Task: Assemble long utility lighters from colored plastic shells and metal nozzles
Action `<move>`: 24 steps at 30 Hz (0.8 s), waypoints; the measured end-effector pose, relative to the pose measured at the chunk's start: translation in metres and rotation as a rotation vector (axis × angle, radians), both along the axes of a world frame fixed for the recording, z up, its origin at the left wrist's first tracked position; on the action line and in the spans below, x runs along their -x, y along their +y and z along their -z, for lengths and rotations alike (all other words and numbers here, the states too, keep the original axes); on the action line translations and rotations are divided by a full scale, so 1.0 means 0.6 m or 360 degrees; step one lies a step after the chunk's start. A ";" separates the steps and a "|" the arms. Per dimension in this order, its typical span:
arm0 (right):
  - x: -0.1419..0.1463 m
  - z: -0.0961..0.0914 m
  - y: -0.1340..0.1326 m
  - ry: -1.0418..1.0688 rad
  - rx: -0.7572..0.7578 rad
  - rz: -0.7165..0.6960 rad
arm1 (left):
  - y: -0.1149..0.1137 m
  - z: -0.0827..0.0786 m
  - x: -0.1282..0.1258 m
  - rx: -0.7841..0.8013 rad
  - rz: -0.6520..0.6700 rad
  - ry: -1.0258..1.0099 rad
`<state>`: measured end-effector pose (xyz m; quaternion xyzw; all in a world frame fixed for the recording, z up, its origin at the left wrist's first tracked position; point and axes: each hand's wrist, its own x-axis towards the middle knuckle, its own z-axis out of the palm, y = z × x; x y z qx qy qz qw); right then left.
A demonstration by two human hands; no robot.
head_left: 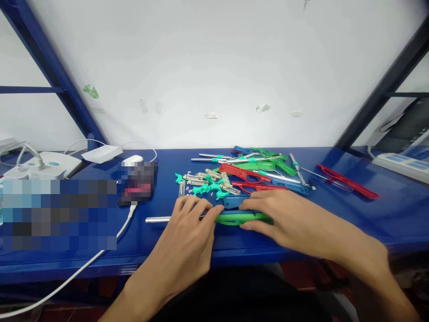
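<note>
So I was standing right there, and both hands were down at the front edge of the blue table (335, 219), busy with a green handle (231, 219) that lay lengthwise between them. The right hand (284, 219) had it from the right end: index finger along the far side, thumb tucked against the near side, not spread wide, just clamped across the handle's width. The left hand (192, 226) was bent over a metal tube (157, 219) that poked out to the left, with its index finger reaching over to the green handle's left end. Its other fingers looked bunched close together and curled down, but the tips were hidden, so I couldn't tell how tight that grip was. Couldn't see whether tube and handle joined up either, since the hand covered that bit.

Just beyond the handle was a blue piece (231, 202), near the right fingertips. Past that sat a loose pile: teal clips (209, 188), a red handle (243, 172), more metal tubes. A red frame (348, 181) lay off to the right, and a white cable (130, 219) ran down the left side.
</note>
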<state>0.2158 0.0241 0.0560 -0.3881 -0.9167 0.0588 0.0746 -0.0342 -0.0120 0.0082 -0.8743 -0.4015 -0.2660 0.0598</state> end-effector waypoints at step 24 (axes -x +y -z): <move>-0.025 0.094 -0.024 0.0532 -0.0491 -0.0047 | 0.010 0.003 -0.007 -0.0190 0.0102 -0.0019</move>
